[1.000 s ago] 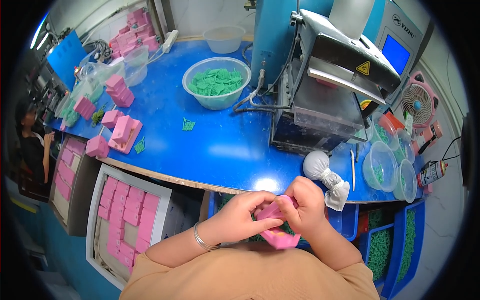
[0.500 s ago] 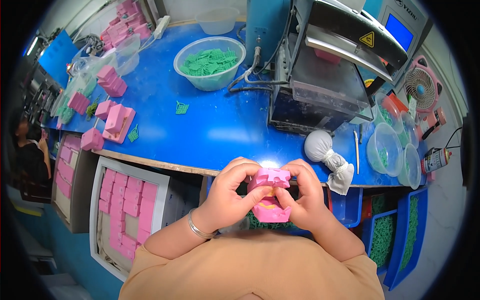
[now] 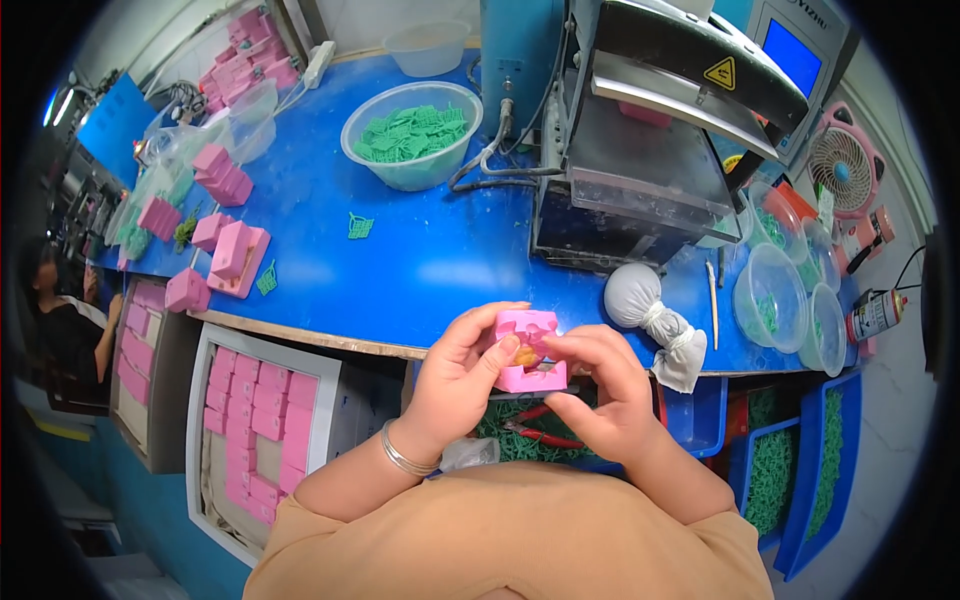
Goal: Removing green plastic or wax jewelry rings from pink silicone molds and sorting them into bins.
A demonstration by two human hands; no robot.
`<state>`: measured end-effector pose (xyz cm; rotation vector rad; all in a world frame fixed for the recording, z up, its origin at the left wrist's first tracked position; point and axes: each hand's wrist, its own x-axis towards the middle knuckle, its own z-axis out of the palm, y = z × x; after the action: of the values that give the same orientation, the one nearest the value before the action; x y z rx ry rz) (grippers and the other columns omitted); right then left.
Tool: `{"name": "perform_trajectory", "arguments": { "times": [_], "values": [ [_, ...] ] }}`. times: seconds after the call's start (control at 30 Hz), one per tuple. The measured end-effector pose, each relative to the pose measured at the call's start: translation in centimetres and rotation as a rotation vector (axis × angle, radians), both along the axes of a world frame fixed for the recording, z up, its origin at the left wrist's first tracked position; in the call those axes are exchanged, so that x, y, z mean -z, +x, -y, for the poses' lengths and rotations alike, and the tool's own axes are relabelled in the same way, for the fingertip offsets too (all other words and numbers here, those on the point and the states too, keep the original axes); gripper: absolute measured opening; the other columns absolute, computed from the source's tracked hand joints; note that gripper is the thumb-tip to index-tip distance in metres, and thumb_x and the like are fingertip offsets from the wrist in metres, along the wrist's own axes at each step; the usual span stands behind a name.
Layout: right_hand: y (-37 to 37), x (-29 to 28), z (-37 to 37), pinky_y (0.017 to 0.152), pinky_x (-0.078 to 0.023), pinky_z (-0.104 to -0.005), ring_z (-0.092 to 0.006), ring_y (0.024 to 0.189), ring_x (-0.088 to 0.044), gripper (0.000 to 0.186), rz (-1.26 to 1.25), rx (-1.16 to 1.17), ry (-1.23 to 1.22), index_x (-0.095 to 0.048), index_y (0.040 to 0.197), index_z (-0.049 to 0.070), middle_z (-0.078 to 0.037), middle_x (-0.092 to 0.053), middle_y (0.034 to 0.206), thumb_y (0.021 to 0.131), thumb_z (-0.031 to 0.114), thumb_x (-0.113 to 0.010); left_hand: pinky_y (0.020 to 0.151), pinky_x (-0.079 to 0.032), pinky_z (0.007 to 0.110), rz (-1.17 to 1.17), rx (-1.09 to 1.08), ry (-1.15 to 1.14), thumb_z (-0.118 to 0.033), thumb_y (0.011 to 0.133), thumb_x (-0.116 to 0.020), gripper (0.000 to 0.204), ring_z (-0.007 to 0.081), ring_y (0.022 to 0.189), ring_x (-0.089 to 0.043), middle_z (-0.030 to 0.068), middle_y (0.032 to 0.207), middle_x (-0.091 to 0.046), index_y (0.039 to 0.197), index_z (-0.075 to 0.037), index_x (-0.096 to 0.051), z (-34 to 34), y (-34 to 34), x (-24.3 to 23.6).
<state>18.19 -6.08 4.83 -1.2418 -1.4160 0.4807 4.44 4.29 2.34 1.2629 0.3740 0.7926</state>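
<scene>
In front of me my left hand (image 3: 455, 375) is closed around a pink rubber mould (image 3: 520, 378), its thumb pressed against the parted middle. Between the mould's upper and lower parts a yellowish-orange patch shows. My right hand (image 3: 607, 385) is spread at the mould's right side. Its fingertips reach the mould's edge, while the thumb stays apart below. Under my hands, red-handled pliers (image 3: 540, 436) lie over green wax pieces in an open drawer.
A bowl of green wax pieces (image 3: 412, 172) stands on the blue bench (image 3: 400, 290). A press-like machine (image 3: 650, 170), a tied white powder bag (image 3: 640, 300) and clear tubs (image 3: 768, 298) are right. Pink moulds (image 3: 235, 250) stand left; more fill a tray (image 3: 200, 440). A person (image 3: 70, 320) sits far left.
The mould has come up slightly and left, and its two parts are closer together. My right hand has loosened, its thumb leaving the mould. The pliers below have come into sight.
</scene>
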Motion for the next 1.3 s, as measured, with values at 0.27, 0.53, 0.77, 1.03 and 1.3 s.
{"name": "perform_trajectory", "arguments": {
  "times": [0.27,0.53,0.77,1.03,1.3],
  "values": [
    [0.6,0.7,0.2,0.060,-0.048,-0.0234,-0.0128,0.073,-0.055,0.022,-0.205,0.152,-0.055,-0.057,0.088,-0.002,-0.010,-0.055,0.087,0.073,0.006,-0.071,0.096,-0.041,0.035,0.096,0.279,-0.103,-0.015,0.089,-0.054,0.047,0.0213,0.113,-0.050,0.0160,0.122,-0.049,0.129,0.002,-0.035,0.9,0.1,-0.5],
    [1.1,1.1,0.6,0.063,-0.045,-0.0249,-0.0134,0.076,-0.053,0.033,-0.146,0.189,-0.031,-0.054,0.094,0.000,-0.010,-0.053,0.091,0.069,0.010,-0.074,0.092,-0.044,0.035,0.040,0.122,0.029,-0.019,0.086,-0.060,0.052,0.0221,0.108,-0.053,0.0159,0.118,-0.052,0.128,0.002,-0.037,1.3,-0.7,-0.3],
    [0.9,0.1,0.5,0.079,-0.042,-0.0355,-0.0266,0.089,-0.054,0.041,0.187,0.094,0.023,-0.057,0.103,0.000,-0.013,-0.056,0.097,0.068,0.012,-0.072,0.091,-0.045,0.034,0.091,0.259,-0.155,-0.027,0.088,-0.057,0.056,0.0211,0.108,-0.053,0.0148,0.118,-0.052,0.130,0.002,-0.033,1.6,-0.8,0.2],
    [-0.1,-0.1,0.7,0.076,-0.043,-0.0352,-0.0269,0.085,-0.055,0.034,0.218,0.194,0.022,-0.057,0.097,0.000,-0.013,-0.058,0.093,0.069,0.011,-0.072,0.095,-0.039,0.031,-0.054,0.122,0.194,-0.010,0.080,-0.066,0.046,0.0196,0.113,-0.046,0.0120,0.122,-0.047,0.121,0.000,-0.048,1.1,-0.7,-0.3],
    [-0.9,1.3,0.9,0.081,-0.045,-0.0329,-0.0227,0.094,-0.057,0.034,-0.324,0.027,-0.107,-0.054,0.106,-0.001,-0.012,-0.057,0.099,0.077,0.011,-0.068,0.099,-0.034,0.035,0.076,0.148,0.387,-0.014,0.077,-0.069,0.048,0.0263,0.120,-0.041,0.0143,0.125,-0.046,0.119,0.000,-0.051,0.5,-0.7,-0.5]
  ]
}}
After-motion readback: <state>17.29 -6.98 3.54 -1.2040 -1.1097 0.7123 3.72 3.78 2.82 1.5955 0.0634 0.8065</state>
